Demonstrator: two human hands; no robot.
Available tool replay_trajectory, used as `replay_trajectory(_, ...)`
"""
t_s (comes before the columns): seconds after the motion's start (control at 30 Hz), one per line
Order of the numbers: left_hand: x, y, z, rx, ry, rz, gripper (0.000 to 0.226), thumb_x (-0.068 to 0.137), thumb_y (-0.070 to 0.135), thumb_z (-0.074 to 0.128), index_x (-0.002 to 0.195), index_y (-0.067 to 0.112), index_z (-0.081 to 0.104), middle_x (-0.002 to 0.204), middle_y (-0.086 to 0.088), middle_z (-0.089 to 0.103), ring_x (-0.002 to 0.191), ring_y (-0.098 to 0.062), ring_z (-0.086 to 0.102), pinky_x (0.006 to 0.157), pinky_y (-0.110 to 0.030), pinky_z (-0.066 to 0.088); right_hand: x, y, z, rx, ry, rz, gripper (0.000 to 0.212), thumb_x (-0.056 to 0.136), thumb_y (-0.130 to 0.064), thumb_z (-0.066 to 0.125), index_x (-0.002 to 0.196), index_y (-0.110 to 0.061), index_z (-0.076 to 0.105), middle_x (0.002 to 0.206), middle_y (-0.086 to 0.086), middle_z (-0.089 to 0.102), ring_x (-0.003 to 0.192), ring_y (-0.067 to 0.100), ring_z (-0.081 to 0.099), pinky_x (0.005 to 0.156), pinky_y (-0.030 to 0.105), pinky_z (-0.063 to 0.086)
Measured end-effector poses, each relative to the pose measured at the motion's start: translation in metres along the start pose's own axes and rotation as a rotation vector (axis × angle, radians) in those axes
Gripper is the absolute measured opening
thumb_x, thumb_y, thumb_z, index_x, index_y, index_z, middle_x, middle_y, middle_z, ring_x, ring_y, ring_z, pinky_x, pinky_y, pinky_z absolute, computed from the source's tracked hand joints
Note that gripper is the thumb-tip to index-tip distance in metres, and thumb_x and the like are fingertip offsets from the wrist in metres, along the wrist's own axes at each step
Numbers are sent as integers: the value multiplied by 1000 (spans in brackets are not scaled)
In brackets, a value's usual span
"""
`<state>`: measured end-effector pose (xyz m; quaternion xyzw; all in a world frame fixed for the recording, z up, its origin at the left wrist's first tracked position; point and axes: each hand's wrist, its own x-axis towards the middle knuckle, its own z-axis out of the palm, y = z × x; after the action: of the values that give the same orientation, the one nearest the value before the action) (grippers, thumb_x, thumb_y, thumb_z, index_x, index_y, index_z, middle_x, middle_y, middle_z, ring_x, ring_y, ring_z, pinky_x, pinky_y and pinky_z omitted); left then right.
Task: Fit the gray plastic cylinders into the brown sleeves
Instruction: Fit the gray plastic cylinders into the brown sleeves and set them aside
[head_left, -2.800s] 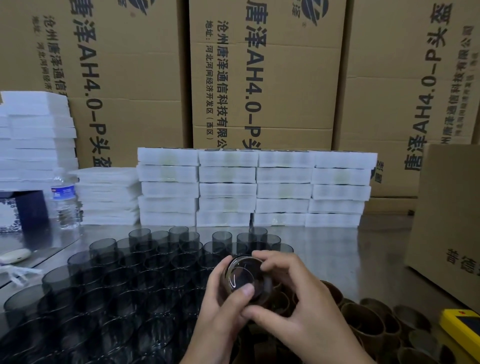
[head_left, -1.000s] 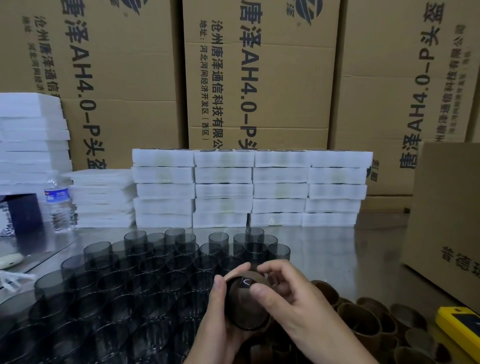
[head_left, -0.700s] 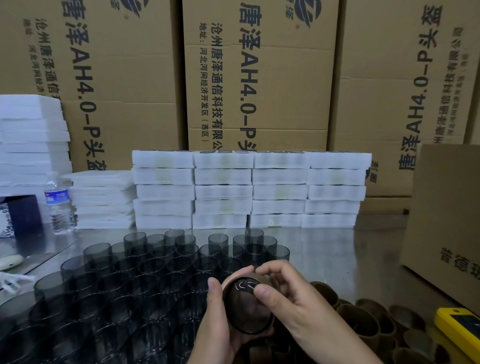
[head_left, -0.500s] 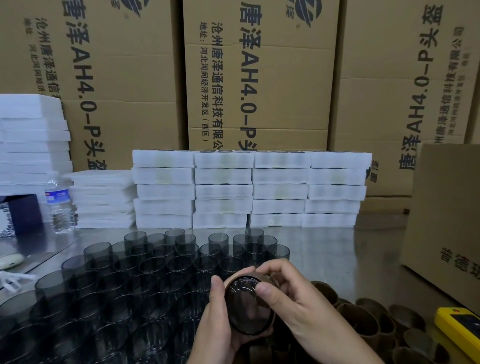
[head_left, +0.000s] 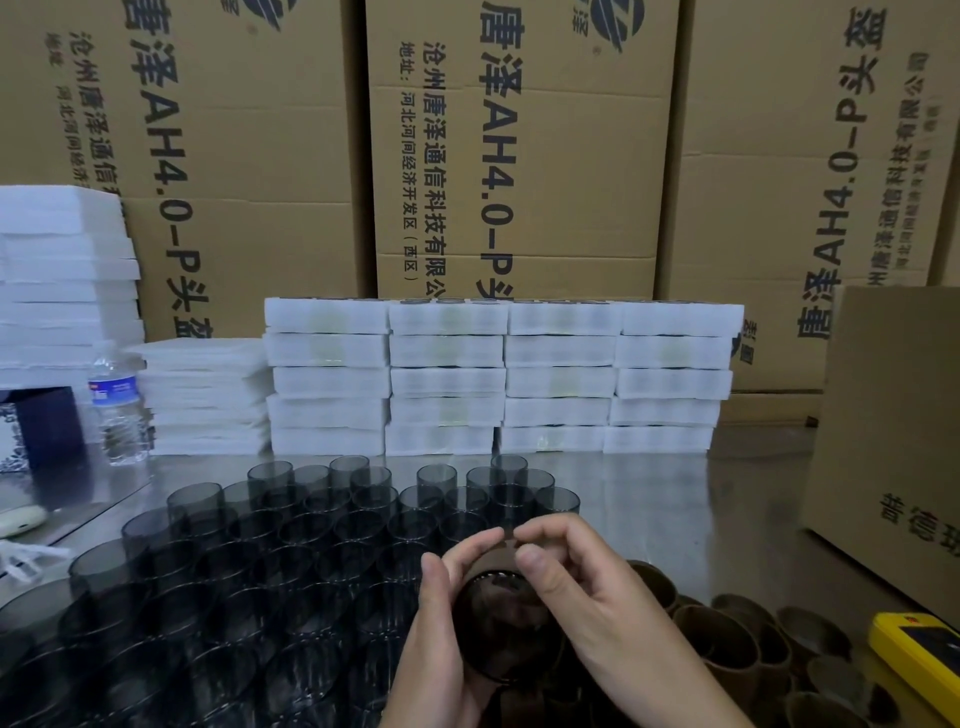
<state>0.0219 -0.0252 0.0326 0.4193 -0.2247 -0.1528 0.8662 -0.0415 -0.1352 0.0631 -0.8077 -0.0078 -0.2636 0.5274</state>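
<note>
A wall of printed cartons (head_left: 519, 145) fills the upper frame. Stacks of white foam trays (head_left: 498, 379) stand in front of it across the middle. At the left edge a water bottle (head_left: 118, 410) stands beside a dark blue box (head_left: 47, 426). Another carton (head_left: 893, 441) sits at the right edge on the metal table (head_left: 675, 499).

Upright gray cylinders (head_left: 291, 545), mouths up and packed side by side, cover the lower left and run right up to the hands. They crowd the space to the left of and behind the hands. Open brown sleeves (head_left: 727, 644) cluster at lower right, with a yellow device (head_left: 919, 654) in the bottom right corner.

Both hands rise from the bottom centre. The left hand (head_left: 441, 639) wraps the left side of the held cylinder (head_left: 504, 629), thumb up and forefinger arched over the top. The right hand (head_left: 587, 597) covers the right side, thumb and forefinger pinching at the upper rim. The two forefingers almost meet above it.

The held cylinder is at lower centre, above the near edge of the sleeves. One round end faces the camera, so its long axis runs roughly along the line of sight, tipped a little. It is too dark to tell whether a brown sleeve already surrounds it.
</note>
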Motion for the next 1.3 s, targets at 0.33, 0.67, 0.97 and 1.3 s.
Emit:
replay_trajectory(0.33, 2, 5, -3, 98, -7, -58, 44, 74, 53, 45, 91, 28, 77, 102, -11, 75, 93, -26, 73, 72, -37, 59, 1, 0, -2, -1, 38, 13, 60, 53, -88, 53, 87, -41, 65, 84, 2, 67, 82, 22, 63, 76, 33, 52)
replay_trajectory(0.67, -4, 11, 2, 116, 45, -64, 53, 76, 43, 48, 107, 6, 71, 104, -20, 72, 100, -38, 68, 87, -48, 53, 1, -5, -1, 94, 62, 38, 39, 63, -65, 62, 75, -29, 71, 72, 0, 69, 69, 7, 62, 67, 21, 50)
replay_trajectory(0.97, -3, 7, -3, 74, 41, -23, 41, 74, 41, 53, 91, 14, 78, 98, -20, 73, 87, -30, 72, 63, -28, 60, 2, -3, 0, 139, 39, 25, 34, 64, -60, 64, 79, -31, 72, 75, -3, 72, 70, 4, 66, 65, 16, 48)
replay_trajectory(1.3, -2, 7, -2, -45, 89, 40, 35, 73, 45, 57, 96, 28, 77, 100, -12, 75, 92, -23, 73, 63, -25, 58, 37, -58, -17, -514, -336, 139, 55, 66, -73, 59, 106, -36, 61, 67, -22, 58, 60, -9, 53, 59, 15, 39)
